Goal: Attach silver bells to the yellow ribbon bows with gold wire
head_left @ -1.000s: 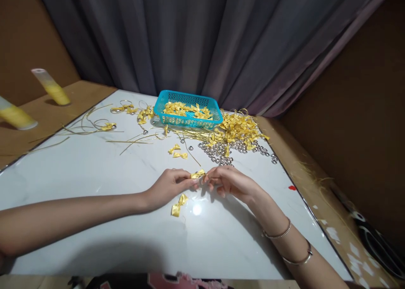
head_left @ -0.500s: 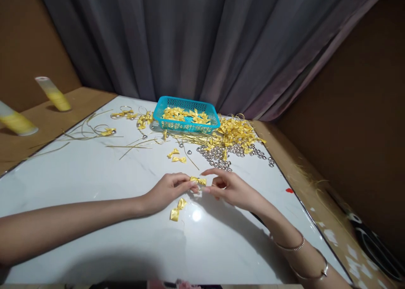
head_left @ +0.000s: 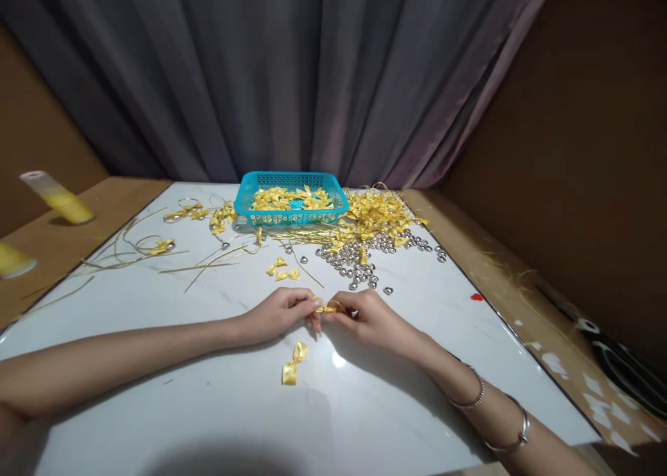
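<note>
Between my two hands, just above the white table [head_left: 229, 386], is a small yellow ribbon bow [head_left: 326, 309]. My left hand [head_left: 289, 309] pinches its left end between thumb and fingers. The fingertips of my right hand [head_left: 367, 316] are closed on its right end, covering part of it. Nearer to me a larger-looking yellow bow [head_left: 294, 363] lies flat on the table. Two more bows, one of them a yellow bow [head_left: 287, 275], rest beyond my left hand. A silver heart-shaped piece [head_left: 388, 291] lies beyond my right hand.
A turquoise basket [head_left: 292, 217] with yellow bows stands at the back. Right of it are a heap of bows [head_left: 383, 212] and scattered silver pieces [head_left: 344, 259]. Gold cords [head_left: 130, 253] lie to the left, near a yellow spool [head_left: 67, 205]. Black-handled scissors [head_left: 625, 372] lie far right.
My right fingers, earlier spread apart beside the bow, have closed on its right end. The bow has tilted between my hands. The view has shifted slightly.
</note>
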`<state>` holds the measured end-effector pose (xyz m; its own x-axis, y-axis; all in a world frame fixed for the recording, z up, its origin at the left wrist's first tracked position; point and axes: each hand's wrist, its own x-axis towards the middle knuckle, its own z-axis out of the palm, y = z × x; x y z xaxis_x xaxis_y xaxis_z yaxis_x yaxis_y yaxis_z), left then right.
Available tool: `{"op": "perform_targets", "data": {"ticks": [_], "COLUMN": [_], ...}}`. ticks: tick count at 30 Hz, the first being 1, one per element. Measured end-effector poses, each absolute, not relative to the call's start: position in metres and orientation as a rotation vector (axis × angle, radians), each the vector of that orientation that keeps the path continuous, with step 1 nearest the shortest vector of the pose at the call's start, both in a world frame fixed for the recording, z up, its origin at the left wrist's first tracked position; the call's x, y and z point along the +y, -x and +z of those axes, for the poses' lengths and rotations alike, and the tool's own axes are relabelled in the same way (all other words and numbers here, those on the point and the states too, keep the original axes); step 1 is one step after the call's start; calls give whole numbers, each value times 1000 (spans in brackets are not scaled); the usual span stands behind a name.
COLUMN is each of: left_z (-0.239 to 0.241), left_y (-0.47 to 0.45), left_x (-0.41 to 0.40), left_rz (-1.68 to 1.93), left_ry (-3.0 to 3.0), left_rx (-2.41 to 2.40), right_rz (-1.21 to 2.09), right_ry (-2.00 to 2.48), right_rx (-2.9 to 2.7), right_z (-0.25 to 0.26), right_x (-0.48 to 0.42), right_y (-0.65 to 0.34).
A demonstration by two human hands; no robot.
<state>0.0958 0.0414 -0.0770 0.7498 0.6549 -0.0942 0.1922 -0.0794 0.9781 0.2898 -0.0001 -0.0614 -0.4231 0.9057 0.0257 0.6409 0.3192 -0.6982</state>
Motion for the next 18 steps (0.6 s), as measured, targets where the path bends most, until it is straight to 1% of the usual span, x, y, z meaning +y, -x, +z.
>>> {"op": "perform_targets", "data": {"ticks": [4,7,11,13,15,16,18], "left_z": [-78,-78,-79,-81,-82,-83,-83], "left_y": [-96,-95,-96,-96,-96,-96,-96], "left_x": [45,45,46,47,47,48,48], "left_rz": [439,473,503,519,533,540,549], "left_ry": [-1651,-1598,-1540,-1540,-1545,-1542,-1529], "left_rx": [717,763,776,770,770,773,777], "right_rz": [851,721,314,64,-71,-61,89], "right_ry": [1308,1254,1190,1248,1306,1325,1344], "right_rx": [-2161,-2192,-2317,-2337,-2307,-2275,-2166], "right_z": [-56,-50,-56,-64,-72,-75,-78], "right_x": [0,-2,-6,-8,-10,-11,-11], "right_y": [-299,-308,-309,-305,-301,-299,-297]}}
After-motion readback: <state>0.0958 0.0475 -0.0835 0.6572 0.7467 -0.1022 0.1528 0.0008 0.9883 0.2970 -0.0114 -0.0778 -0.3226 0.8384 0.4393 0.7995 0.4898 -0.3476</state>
